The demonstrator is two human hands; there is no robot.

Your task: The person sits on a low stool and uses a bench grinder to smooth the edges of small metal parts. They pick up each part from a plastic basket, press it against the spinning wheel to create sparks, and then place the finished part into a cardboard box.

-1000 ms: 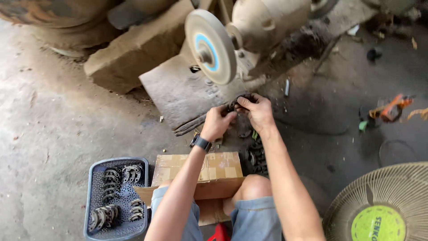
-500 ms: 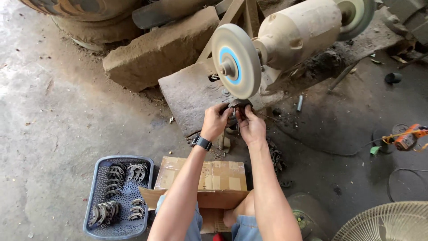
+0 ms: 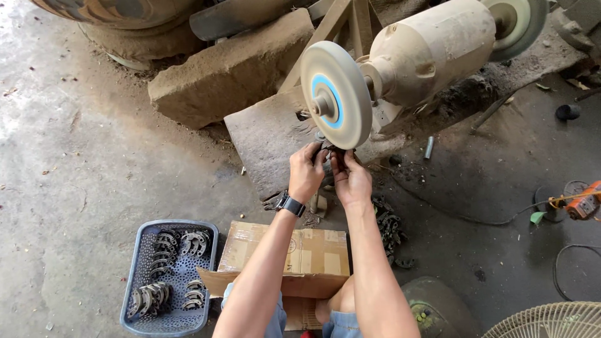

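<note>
A: What sits nearest?

B: At the near edge, a cardboard box (image 3: 300,256) rests across the person's knees. Just left of it on the concrete floor (image 3: 81,188) stands a blue-grey plastic basket (image 3: 143,275) holding curved, horseshoe-like metal pieces (image 3: 166,244) in small bunches. At the near right corner, part of a fan grille (image 3: 551,322) shows.

A: And the hands?

B: Both forearms reach away from the box to the middle of the scene. The left hand (image 3: 305,175), with a black wristwatch (image 3: 290,204), and the right hand (image 3: 352,181) are side by side, fingers curled narrow around a small dark metal part (image 3: 327,150) pinched between them.

A: Where is that part exactly?

B: Held up at the lower rim of the round buffing wheel (image 3: 335,94), touching it or nearly so; I cannot tell which. More dark pieces lie in a pile (image 3: 389,226) on the floor to the right of the right forearm.

A: Beyond that?

B: The wheel is mounted on a dusty motor housing (image 3: 432,53), with a second wheel (image 3: 519,22) at its far right end. A stone block (image 3: 231,69) lies far left of it, and an orange tool (image 3: 585,203) sits at the right edge.
</note>
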